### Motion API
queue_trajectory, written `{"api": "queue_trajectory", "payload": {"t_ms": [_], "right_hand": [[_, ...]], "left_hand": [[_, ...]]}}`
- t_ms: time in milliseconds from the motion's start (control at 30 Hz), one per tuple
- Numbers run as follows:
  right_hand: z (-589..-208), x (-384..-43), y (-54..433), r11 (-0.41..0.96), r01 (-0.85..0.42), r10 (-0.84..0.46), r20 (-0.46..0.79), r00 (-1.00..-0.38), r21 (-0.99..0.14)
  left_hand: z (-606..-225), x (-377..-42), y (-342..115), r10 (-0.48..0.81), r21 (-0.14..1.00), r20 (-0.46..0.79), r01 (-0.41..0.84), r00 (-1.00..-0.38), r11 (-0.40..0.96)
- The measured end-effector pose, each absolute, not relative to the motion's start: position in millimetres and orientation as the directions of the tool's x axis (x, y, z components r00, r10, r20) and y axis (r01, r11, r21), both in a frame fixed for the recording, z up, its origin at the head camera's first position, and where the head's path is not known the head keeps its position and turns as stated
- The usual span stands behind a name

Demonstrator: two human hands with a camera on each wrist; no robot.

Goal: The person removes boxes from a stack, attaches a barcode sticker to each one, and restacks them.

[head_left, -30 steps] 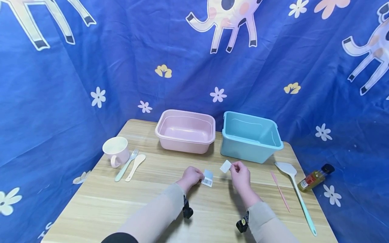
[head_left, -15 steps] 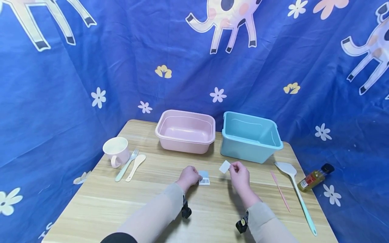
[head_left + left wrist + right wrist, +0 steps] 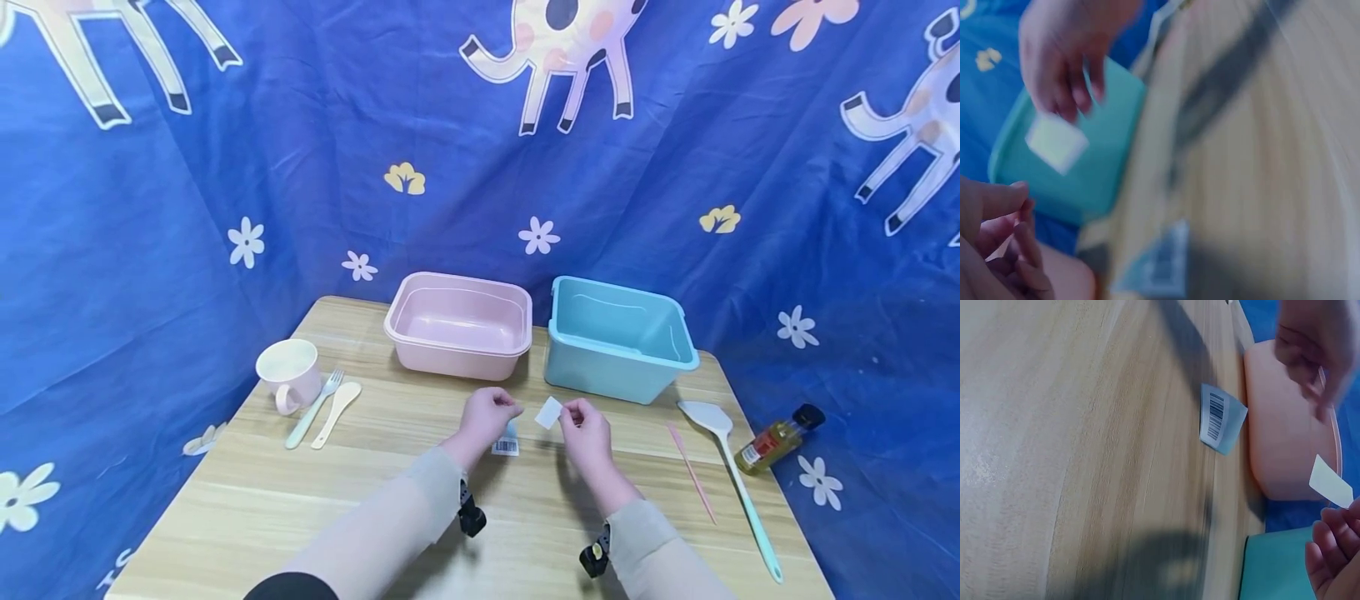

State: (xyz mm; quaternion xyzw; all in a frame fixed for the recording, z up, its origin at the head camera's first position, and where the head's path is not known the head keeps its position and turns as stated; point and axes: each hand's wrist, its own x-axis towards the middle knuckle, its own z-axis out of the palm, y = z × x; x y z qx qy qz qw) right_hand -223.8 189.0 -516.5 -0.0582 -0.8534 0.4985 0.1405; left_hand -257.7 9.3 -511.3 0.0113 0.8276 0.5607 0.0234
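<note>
My right hand pinches a small white paper square by one corner, above the table in front of the two tubs. My left hand hovers a little to its left, fingers curled and thumb tip against the fingertips. Nothing shows between those fingers in the left wrist view. Below the left hand, a blue-and-white card with a barcode lies on the table, partly covered by that hand in the head view. Across the left wrist view, the white square appears blurred in front of the blue tub.
A pink tub and a blue tub stand at the back. On the left are a mug, a fork and a spoon. To the right lie a pink stick, a spatula and an oil bottle.
My left hand first slid the barcode card slightly left, then let go and rose toward the white square. The right hand shifted slightly left, still pinching the square.
</note>
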Motion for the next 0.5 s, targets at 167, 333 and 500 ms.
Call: {"api": "queue_trajectory", "payload": {"t_ms": [167,333,500], "right_hand": [[-519,-222,183,0.557,-0.129,0.182,0.272,-0.945,-0.820],[-521,-219,178,0.654,-0.236,0.095,0.387,-0.917,-0.719],[-522,-215,175,0.725,-0.346,0.002,0.504,-0.864,-0.596]], "left_hand": [[-496,-254,25,0.082,0.960,-0.066,-0.042,-0.994,0.276],[-494,-250,32,0.070,0.965,-0.128,-0.107,-0.989,0.241],[-495,-248,34,0.055,0.969,-0.181,-0.168,-0.982,0.184]]}}
